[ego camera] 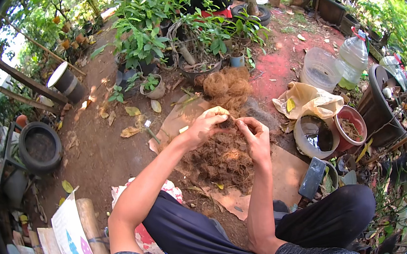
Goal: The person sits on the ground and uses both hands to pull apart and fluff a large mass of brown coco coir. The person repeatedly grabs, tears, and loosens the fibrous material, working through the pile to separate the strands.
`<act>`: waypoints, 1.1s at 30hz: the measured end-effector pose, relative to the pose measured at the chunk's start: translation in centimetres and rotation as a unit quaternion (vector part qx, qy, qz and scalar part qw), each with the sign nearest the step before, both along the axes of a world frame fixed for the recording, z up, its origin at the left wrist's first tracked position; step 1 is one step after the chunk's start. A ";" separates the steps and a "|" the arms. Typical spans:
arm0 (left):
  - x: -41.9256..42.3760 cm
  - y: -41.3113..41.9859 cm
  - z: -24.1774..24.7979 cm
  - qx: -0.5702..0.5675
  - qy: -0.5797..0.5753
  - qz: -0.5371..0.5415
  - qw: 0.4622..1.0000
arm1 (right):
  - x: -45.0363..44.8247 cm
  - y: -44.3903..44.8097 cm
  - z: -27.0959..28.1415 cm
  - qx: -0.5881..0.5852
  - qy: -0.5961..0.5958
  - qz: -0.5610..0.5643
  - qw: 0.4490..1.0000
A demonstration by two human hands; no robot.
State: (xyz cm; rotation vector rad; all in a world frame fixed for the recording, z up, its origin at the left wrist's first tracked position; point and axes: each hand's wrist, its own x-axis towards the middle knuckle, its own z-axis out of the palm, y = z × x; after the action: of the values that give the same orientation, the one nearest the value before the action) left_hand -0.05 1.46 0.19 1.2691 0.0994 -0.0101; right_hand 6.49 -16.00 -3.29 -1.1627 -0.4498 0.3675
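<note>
A small dark clump of coconut fibre [228,122] is pinched in the fingers of my left hand [209,125]. Close by on the right, the thumb and forefinger of my right hand [255,136] come together at the clump's edge, seemingly pulling at its strands. Under both hands spreads a heap of brown, crumbly coconut fibre [219,166], lying on a flat sheet of cardboard [287,170]. Beyond it sits a looser, lighter orange-brown bundle of fibre [227,86], with a greyish patch of fibre [260,113] beside it.
On the right are a smartphone [312,177], a tub of dark water [301,140], a red pot [363,132], a plastic bag [298,97] and a large water bottle [352,53]. Potted plants [200,67] stand ahead. A tyre [26,162] and a wooden bench [91,230] are left.
</note>
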 end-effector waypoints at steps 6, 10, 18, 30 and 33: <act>0.3 -1.5 -0.2 0.139 0.049 -0.009 0.989 | -0.7 0.0 0.2 -0.027 -0.006 0.009 1.000; 0.1 -1.8 0.7 0.102 0.014 -0.017 0.995 | -0.9 -0.1 0.5 -0.015 -0.021 0.002 1.000; 0.0 -1.0 1.0 0.122 -0.009 -0.012 0.992 | -0.9 0.1 0.6 -0.023 -0.010 -0.016 1.000; 0.3 -0.9 0.4 0.143 -0.032 -0.026 0.989 | -1.9 0.6 1.1 -0.023 -0.024 0.000 0.999; 0.1 -0.8 0.5 0.144 -0.025 -0.033 0.989 | -2.0 0.7 1.2 -0.015 -0.021 0.013 1.000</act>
State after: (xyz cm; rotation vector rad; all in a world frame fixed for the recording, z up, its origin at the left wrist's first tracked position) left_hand 0.09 0.66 0.70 1.5595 0.0156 -0.0226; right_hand 4.46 -15.30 -2.13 -1.1962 -0.4970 0.3742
